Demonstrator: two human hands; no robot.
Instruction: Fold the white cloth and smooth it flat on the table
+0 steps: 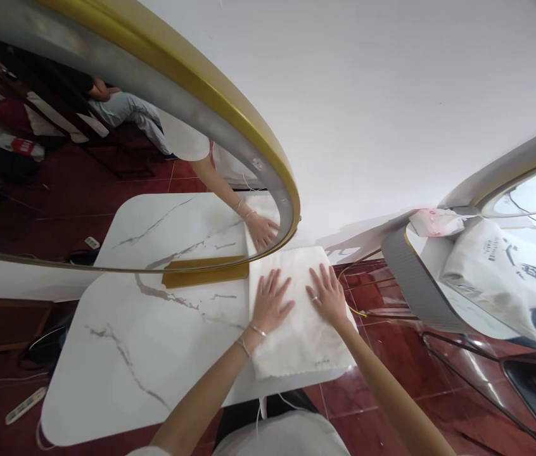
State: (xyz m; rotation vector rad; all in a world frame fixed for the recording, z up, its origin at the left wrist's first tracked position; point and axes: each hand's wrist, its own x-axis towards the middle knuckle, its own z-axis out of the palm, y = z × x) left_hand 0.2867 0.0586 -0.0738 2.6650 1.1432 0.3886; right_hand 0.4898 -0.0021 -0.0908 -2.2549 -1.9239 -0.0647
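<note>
A white folded cloth (pixel 291 342) with a scalloped edge and small dark lettering near its front lies at the right end of the white marbled table (pixel 130 354). My left hand (pixel 272 301) rests flat on the cloth's left part, fingers spread, with thin bracelets at the wrist. On its right part lies my right hand (pixel 327 296), also flat with fingers apart and a ring on one finger. Both palms touch the cloth, and neither hand grips it.
A gold-framed mirror (pixel 268 145) rises at the back on a gold base (pixel 206 272), reflecting a seated person. To the right, a second table (pixel 422 253) bears a tissue pack (pixel 436 223) and a printed white bag (pixel 500 272). A power strip (pixel 25 405) lies on the red-tiled floor.
</note>
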